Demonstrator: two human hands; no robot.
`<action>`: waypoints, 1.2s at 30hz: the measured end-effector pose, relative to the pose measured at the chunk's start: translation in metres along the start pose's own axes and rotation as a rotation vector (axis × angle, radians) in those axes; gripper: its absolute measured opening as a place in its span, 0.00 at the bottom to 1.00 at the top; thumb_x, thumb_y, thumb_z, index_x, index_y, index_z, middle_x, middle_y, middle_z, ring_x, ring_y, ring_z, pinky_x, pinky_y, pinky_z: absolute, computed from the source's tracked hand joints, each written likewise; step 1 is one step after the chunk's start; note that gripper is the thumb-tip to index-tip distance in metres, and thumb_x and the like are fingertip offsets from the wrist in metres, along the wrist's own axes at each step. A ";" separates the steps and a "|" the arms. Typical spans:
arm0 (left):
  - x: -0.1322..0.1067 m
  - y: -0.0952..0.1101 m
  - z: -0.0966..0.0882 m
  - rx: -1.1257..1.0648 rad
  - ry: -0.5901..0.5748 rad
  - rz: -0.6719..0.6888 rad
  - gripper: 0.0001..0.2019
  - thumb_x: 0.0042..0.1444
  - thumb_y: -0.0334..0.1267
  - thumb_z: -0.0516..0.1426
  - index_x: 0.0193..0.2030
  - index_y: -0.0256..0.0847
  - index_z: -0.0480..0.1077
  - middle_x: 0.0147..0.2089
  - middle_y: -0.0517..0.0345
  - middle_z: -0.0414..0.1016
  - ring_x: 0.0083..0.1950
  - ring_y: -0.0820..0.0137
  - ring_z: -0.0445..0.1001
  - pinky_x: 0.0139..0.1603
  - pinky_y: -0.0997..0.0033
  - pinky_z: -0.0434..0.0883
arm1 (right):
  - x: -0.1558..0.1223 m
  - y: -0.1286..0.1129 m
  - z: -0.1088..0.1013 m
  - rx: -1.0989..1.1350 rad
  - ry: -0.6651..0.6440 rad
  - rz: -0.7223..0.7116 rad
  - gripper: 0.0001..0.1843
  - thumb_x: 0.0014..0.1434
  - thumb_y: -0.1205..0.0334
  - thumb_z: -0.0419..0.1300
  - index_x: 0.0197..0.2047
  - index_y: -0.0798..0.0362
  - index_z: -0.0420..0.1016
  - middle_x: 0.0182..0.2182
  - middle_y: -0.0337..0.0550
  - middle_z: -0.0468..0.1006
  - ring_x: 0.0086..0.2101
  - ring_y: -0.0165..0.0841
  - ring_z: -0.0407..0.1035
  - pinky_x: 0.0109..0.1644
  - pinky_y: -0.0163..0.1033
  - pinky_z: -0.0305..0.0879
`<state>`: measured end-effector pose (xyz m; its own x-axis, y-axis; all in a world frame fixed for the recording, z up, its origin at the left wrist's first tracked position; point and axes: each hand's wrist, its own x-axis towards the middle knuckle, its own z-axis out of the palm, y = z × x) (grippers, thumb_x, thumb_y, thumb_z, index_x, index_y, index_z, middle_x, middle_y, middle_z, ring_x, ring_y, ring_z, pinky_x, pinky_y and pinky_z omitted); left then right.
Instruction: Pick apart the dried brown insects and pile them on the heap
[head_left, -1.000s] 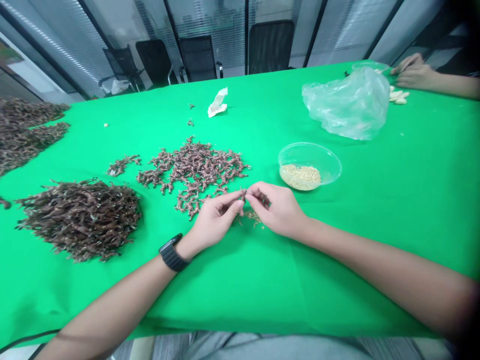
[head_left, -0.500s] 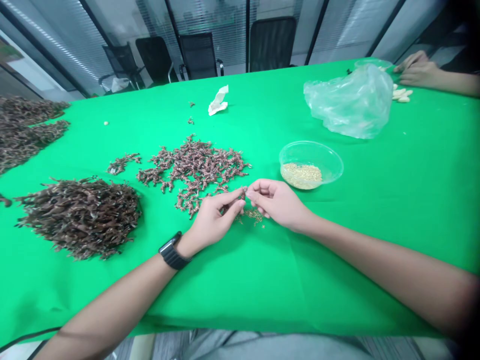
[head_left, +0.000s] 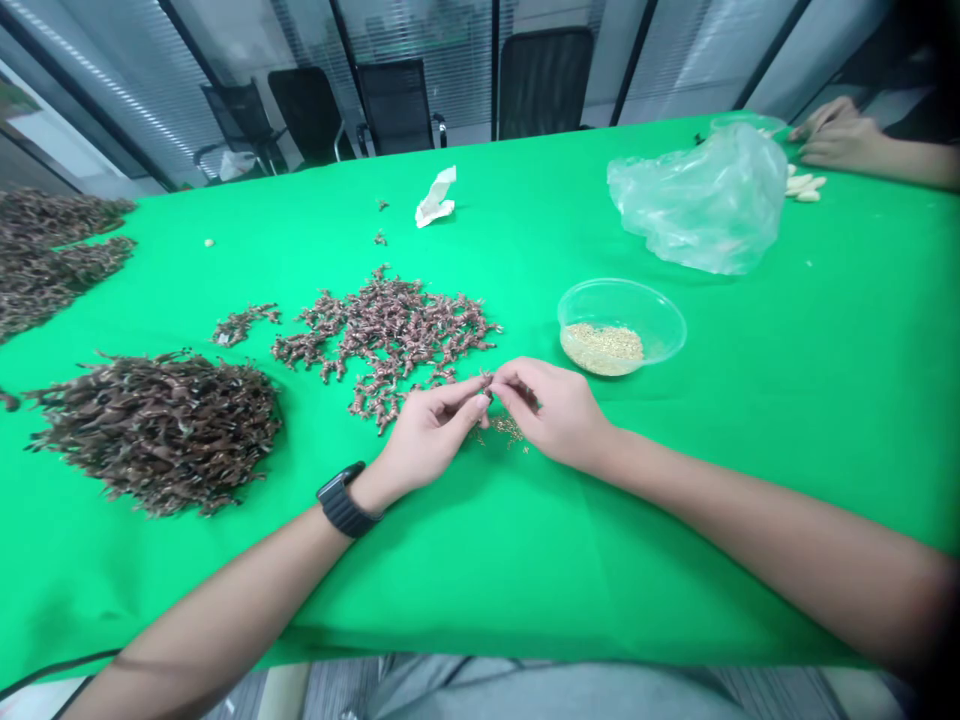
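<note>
The left hand (head_left: 431, 430) and right hand (head_left: 555, 412) meet above the green-covered table (head_left: 675, 560), each grip closed in a fingertip pinch on a small dried brown pod (head_left: 487, 393), which sits between them and is mostly hidden by the fingers. Just below the fingertips lies a little spill of golden seeds (head_left: 508, 431). A slipped pinch could flick the pod away or scatter those seeds into the loose pods (head_left: 390, 335) just beside the left hand, where they would be hard to pick out. A careless wrist could drag the watch (head_left: 343, 500) through the pods too. The clear plastic bowl (head_left: 622, 325), holding more seeds (head_left: 601, 349), sits near the right hand, and a knock could tip it. To the left rests a big heap of pods (head_left: 157, 430), with more piled at the table's edge (head_left: 45, 260). Farther off lie a crumpled plastic bag (head_left: 701, 200), a paper scrap (head_left: 436, 197), and a co-worker's hands (head_left: 840, 140) near pale pieces (head_left: 801, 188).
</note>
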<state>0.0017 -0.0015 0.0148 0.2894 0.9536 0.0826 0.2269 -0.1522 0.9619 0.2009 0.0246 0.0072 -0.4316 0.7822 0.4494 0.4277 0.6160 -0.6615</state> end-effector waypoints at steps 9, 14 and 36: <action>0.000 -0.006 0.000 0.226 0.038 0.121 0.21 0.68 0.46 0.56 0.61 0.36 0.76 0.36 0.52 0.81 0.32 0.70 0.73 0.36 0.72 0.70 | 0.003 -0.010 0.000 0.160 -0.046 0.210 0.09 0.68 0.57 0.56 0.39 0.52 0.73 0.31 0.42 0.77 0.30 0.31 0.69 0.35 0.38 0.63; -0.001 -0.007 -0.004 0.495 0.057 0.317 0.20 0.68 0.42 0.56 0.63 0.38 0.75 0.42 0.48 0.83 0.39 0.67 0.78 0.44 0.71 0.73 | 0.010 -0.014 -0.003 0.591 -0.111 0.582 0.13 0.63 0.53 0.61 0.33 0.53 0.70 0.25 0.37 0.71 0.24 0.27 0.63 0.27 0.34 0.59; 0.000 -0.005 0.003 -0.048 0.032 0.007 0.22 0.64 0.49 0.60 0.57 0.35 0.79 0.31 0.56 0.77 0.27 0.76 0.63 0.28 0.75 0.62 | 0.001 -0.002 0.003 -0.038 -0.002 -0.024 0.09 0.71 0.59 0.53 0.41 0.52 0.70 0.33 0.45 0.79 0.34 0.34 0.72 0.40 0.39 0.66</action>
<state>0.0032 -0.0011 0.0097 0.2603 0.9607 0.0966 0.1799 -0.1466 0.9727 0.1976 0.0238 0.0071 -0.4435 0.7670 0.4637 0.4471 0.6377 -0.6273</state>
